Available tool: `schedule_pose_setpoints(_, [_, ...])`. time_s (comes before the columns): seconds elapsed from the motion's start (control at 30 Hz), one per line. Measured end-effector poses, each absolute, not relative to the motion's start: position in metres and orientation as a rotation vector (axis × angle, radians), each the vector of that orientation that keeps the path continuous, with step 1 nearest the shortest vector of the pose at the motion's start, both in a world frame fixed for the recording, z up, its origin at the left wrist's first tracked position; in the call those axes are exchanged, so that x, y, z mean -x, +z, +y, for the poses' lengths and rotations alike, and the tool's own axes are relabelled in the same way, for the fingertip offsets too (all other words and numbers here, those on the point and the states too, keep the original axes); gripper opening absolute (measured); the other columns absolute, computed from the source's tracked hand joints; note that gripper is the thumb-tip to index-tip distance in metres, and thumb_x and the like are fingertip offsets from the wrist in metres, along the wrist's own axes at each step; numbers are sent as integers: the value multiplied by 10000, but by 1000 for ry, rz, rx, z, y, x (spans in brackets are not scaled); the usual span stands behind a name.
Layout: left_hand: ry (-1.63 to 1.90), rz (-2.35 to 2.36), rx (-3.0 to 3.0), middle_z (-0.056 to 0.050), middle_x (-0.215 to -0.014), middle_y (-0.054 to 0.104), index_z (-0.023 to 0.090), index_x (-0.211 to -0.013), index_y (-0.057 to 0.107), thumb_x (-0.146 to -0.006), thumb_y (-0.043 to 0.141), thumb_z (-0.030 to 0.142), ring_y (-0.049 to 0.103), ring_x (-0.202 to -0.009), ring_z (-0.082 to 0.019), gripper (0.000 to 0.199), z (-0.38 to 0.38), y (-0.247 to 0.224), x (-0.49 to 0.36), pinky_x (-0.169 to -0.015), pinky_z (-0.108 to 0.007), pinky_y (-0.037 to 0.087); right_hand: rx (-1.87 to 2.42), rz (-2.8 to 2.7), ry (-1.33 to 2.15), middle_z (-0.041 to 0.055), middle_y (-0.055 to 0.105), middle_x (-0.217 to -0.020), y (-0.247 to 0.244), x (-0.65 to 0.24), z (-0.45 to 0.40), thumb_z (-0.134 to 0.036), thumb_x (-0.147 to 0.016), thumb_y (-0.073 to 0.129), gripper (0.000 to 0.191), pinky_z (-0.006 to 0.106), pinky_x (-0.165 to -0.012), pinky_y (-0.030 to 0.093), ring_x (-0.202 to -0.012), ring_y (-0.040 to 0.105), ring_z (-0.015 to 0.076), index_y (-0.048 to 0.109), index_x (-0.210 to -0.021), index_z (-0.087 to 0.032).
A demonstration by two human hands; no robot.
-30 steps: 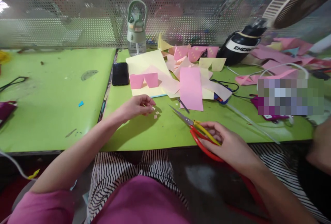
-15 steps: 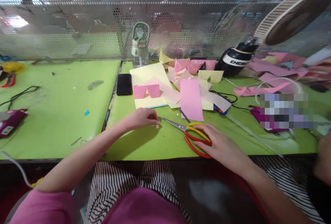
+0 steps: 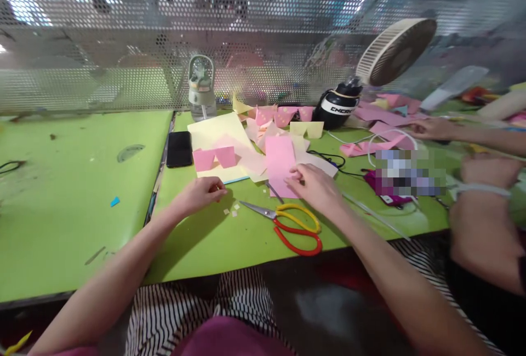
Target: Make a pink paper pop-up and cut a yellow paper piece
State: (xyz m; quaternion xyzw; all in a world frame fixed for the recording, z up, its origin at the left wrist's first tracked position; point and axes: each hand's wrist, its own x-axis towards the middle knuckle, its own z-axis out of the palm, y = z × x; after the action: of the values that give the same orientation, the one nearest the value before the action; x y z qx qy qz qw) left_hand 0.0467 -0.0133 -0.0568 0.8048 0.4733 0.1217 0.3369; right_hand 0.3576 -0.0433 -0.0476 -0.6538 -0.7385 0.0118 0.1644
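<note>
My left hand is low over the table, fingers curled in and thumb close against them; whatever lies between them is hidden. Beside it are several tiny pale paper squares. My right hand reaches over the right edge of a pink paper strip, its thumb and forefinger bent with a small gap between them. Below that hand, scissors with one yellow and one red handle loop lie on the table, blades pointing left. A folded pink paper piece with a V notch stands on a pale yellow sheet.
A black phone and a green-lidded bottle are at left. Behind are notched paper pieces, a black bottle and a fan. On the right, another person's hand touches pink paper, near a purple pouch.
My right hand has let go of the scissors and moved up to the pink strip. My left hand has drawn away from the small paper squares. The view has swung right.
</note>
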Motion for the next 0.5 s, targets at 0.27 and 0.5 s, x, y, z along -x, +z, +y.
schedule_pose_setpoints(0.27, [380,1267,-2172,-50,-767,719,184,-884,664,-888,491,344,593,-649,-159,236,-15,-67,-45,-606,-272,404,1518,-2238,201,57,713,-908,-49,-300,-11,-199,-748,739,78,412,-897,484,-954,618,259,667,-752,-231])
schedule_pose_setpoints(0.5, [417,1293,-2198,-90,-838,746,181,-874,683,-888,498,301,627,-700,-190,221,-15,-71,-45,-611,-291,414,1458,-1724,259,4,604,-726,-14,-333,10,-335,-899,519,132,306,-609,489,-636,569,156,547,-824,-230])
